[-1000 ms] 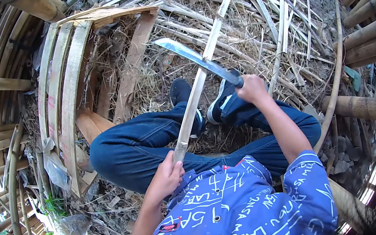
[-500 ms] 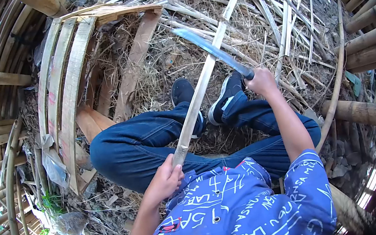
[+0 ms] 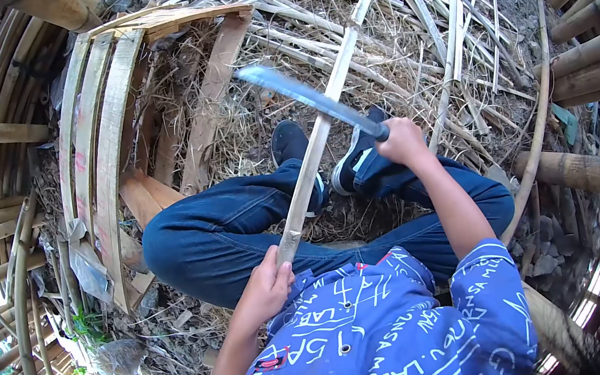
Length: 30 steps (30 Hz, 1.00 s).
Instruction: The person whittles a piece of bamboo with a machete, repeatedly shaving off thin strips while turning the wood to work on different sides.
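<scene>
Sitting cross-legged on the littered ground [image 3: 252, 128], we hold a long bamboo strip [image 3: 305, 187] and a machete [image 3: 285, 87]. The left hand [image 3: 265, 290] is wrapped shut around the strip's near end, just above the lap. From there the strip runs over the crossed legs [image 3: 213, 231] and between the dark shoes [image 3: 287, 143] to the far edge of the ground, where loose splints [image 3: 448, 33] lie heaped. The right hand [image 3: 402, 143] is clenched around the machete's handle. Its blade slants up and to the left and crosses the strip about midway along it. Whether the edge bites into the strip or only lies across it we cannot tell.

We judge the strip light, stiff along its length yet springy, and likely sharp and splintery at its split edges. It is best gripped on the flat faces close to the end, with the fingers well clear of the blade. The machete looks heavy toward its tip, so the handle wants a full, firm grip.

A curved frame of bamboo slats [image 3: 103, 139] lies at the left edge of the ground. Thick bamboo poles [image 3: 585, 172] lie at the right edge.
</scene>
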Each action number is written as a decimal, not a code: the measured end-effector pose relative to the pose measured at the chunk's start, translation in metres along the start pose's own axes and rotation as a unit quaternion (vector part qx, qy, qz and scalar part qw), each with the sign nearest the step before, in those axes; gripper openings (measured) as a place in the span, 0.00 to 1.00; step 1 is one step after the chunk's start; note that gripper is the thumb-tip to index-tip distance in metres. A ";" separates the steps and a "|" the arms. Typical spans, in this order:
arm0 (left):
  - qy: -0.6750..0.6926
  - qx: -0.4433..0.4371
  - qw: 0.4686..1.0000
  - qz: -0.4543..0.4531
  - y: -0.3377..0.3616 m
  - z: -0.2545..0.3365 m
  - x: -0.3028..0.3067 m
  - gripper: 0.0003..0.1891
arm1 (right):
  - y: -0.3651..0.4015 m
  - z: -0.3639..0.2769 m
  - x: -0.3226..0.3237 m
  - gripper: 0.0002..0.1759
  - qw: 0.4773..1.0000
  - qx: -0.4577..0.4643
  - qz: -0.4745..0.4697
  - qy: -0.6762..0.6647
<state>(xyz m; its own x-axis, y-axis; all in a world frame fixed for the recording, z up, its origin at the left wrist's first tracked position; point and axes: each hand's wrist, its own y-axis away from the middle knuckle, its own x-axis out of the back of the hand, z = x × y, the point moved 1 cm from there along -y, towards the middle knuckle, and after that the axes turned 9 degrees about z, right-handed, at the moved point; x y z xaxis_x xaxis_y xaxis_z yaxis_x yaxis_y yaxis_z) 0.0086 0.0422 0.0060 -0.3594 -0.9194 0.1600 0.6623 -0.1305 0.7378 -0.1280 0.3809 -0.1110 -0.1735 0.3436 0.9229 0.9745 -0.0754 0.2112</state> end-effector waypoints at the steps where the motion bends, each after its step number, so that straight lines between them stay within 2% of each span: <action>1: 0.001 0.002 1.000 0.003 0.000 -0.001 0.000 0.08 | -0.006 0.004 -0.001 0.14 1.000 -0.014 0.015 0.004; 4: -0.025 -0.028 0.999 0.010 -0.004 -0.004 0.000 0.08 | -0.020 0.007 -0.002 0.15 0.999 -0.017 0.034 0.017; 6: -0.017 -0.034 0.999 -0.001 -0.007 -0.009 0.000 0.09 | -0.025 0.008 0.002 0.15 0.999 -0.047 0.002 0.017; 10: -0.028 -0.041 0.999 0.008 -0.006 -0.003 0.001 0.08 | -0.024 0.008 0.000 0.16 0.999 -0.019 0.029 0.016; 17: -0.018 -0.030 0.999 -0.005 -0.006 -0.004 0.003 0.07 | -0.020 0.007 -0.004 0.17 0.999 -0.023 0.036 0.030; 20: -0.001 -0.024 1.000 -0.010 -0.009 -0.009 0.002 0.07 | 0.000 -0.002 -0.005 0.16 0.999 -0.008 0.042 0.000; 23: -0.001 -0.021 1.000 -0.007 -0.007 -0.004 0.002 0.08 | 0.025 -0.027 0.009 0.13 0.998 0.058 -0.008 0.016; 26: -0.007 -0.014 1.000 -0.011 -0.001 -0.004 0.002 0.09 | 0.022 -0.022 0.000 0.13 0.998 0.057 -0.001 0.007; 28: -0.016 -0.022 1.000 -0.010 0.002 -0.005 0.002 0.10 | 0.005 -0.007 -0.001 0.14 1.000 -0.009 0.010 -0.014; 30: -0.030 -0.037 0.999 -0.003 0.003 -0.006 0.000 0.10 | -0.014 0.011 0.002 0.14 0.999 -0.037 0.032 -0.004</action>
<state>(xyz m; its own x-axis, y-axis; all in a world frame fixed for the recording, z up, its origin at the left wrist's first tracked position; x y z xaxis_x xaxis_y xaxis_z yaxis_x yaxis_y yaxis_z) 0.0143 0.0396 0.0048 -0.4007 -0.8949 0.1967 0.7064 -0.1650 0.6883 -0.1400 0.3929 -0.1160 -0.1101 0.3433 0.9327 0.9702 -0.1665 0.1758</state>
